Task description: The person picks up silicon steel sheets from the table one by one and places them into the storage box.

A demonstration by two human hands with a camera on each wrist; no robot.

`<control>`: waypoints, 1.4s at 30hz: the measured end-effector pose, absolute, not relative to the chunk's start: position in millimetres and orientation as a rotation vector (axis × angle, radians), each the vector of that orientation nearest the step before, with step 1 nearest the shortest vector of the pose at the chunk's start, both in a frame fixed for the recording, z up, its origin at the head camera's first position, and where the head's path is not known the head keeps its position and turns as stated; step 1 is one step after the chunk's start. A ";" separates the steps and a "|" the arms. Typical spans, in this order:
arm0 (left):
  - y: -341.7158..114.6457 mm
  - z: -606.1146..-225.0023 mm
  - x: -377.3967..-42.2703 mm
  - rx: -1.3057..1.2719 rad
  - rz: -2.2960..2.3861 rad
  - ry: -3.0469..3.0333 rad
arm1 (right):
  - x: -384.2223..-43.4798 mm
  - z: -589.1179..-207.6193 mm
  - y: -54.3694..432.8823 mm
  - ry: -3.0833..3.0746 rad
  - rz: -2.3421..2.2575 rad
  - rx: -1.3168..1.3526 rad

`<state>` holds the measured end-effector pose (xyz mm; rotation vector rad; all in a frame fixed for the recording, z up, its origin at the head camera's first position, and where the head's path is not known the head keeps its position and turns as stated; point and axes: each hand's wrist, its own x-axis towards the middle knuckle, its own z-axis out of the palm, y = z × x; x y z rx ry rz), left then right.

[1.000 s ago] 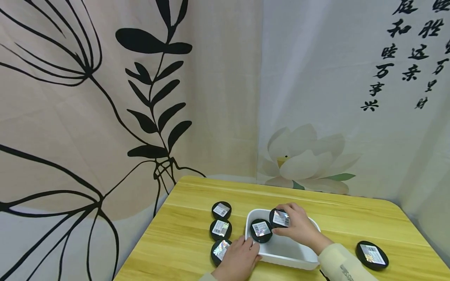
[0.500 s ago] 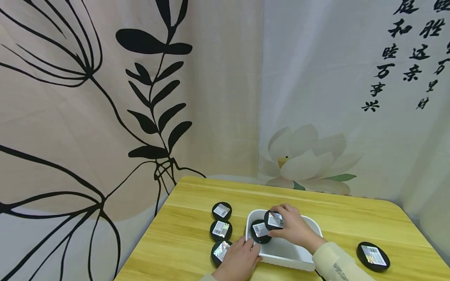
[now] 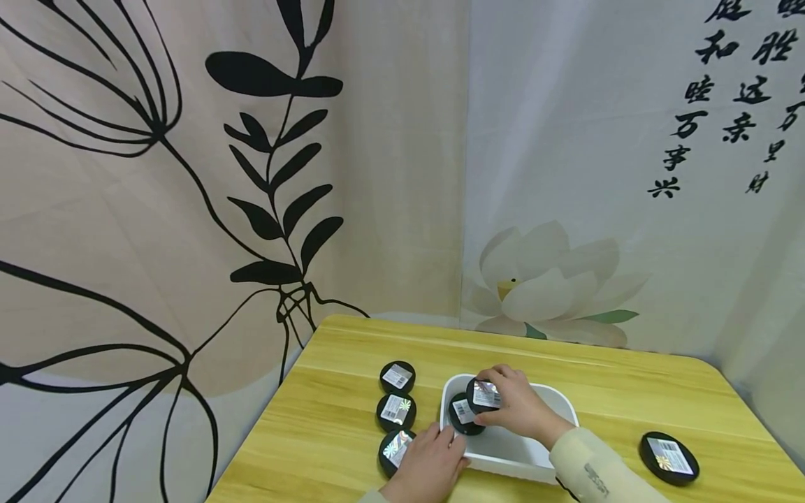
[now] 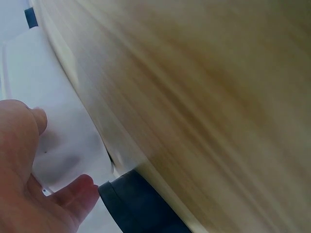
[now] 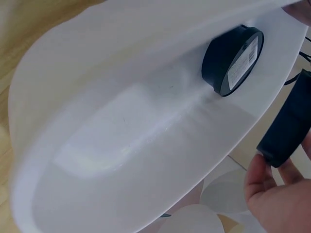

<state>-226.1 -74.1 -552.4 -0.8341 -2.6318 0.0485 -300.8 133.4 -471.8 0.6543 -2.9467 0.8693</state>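
Observation:
My right hand (image 3: 517, 405) pinches a flat round black container (image 3: 483, 395) by its edge, label side showing, above the white plastic bin (image 3: 512, 467). In the right wrist view, this container (image 5: 289, 126) is outside the rim, apart from the bin wall. Another black container (image 5: 233, 60) rests in the bin's left end, and in the head view the held one partly covers it. At the bin's near left corner, my left hand (image 3: 430, 457) grips the bin, fingers at the rim. The left wrist view has its thumb against the bin's wall (image 4: 68, 116).
Left of the bin, three labelled black containers form a column: far (image 3: 397, 377), middle (image 3: 396, 412) and near (image 3: 395, 450), the near one partly behind my left hand. Another black container (image 3: 669, 458) lies at the right of the wooden table (image 3: 604, 381). A printed curtain hangs behind.
My right hand has moved a little left with the held container, which now overlaps the one in the bin from the head view. My left hand and the bin have stayed put.

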 end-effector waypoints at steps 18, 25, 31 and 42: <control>-75.4 -550.3 -225.3 -0.829 0.128 -2.565 | -310.2 -478.4 126.2 -2.920 0.764 0.969; -75.5 -549.1 -226.5 -0.853 0.126 -2.618 | -312.6 -479.2 123.4 -2.954 0.733 1.029; -75.7 -549.1 -226.3 -0.857 0.135 -2.624 | -311.1 -478.5 120.4 -2.982 0.729 1.079; -73.8 -551.7 -227.0 -0.850 0.166 -2.606 | -313.2 -479.0 113.1 -3.023 0.752 1.053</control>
